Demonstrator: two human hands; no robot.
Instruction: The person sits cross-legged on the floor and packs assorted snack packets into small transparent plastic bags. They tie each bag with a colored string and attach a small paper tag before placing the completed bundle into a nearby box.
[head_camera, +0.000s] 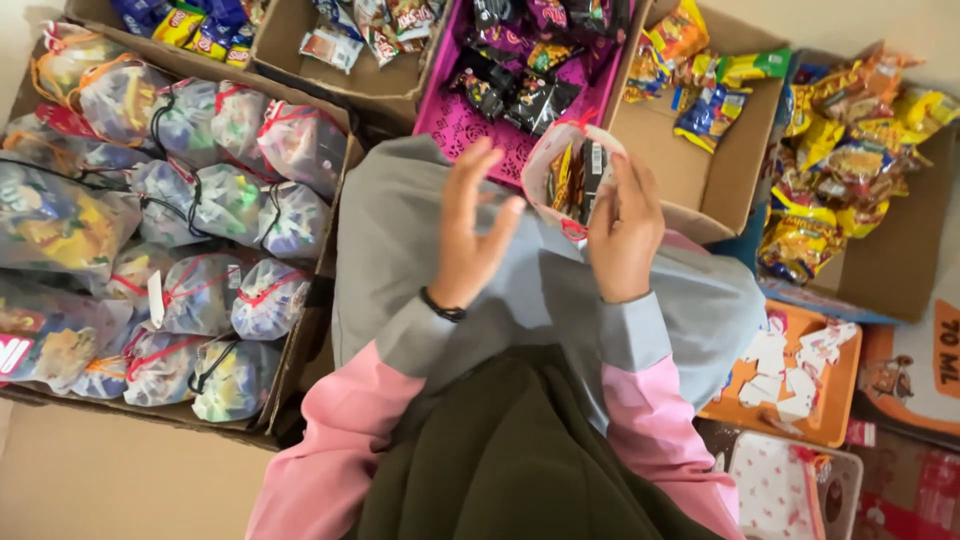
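Boxes of snacks sit all around on the floor, seen from above. On the left, a big cardboard box is full of little see-through bags tied shut with red and black strings. At the top, a pink basket holds dark snack packs. Next to it, another cardboard box has a few yellow and blue snack packs in it. On the far right, a pile of yellow snack packs fills one more box. An orange tray lower down holds small white paper pieces.

A grey cloth covers the person's lap. The right hand holds a small see-through bag with a red string by its side, with the fingers wrapped on it. The bag sits up in front of the person, just over the edge of the pink basket, and it has snacks inside. Its top is open. The left hand is open with the fingers spread out. It is close to the bag but not touching it. A black band goes around the left wrist.
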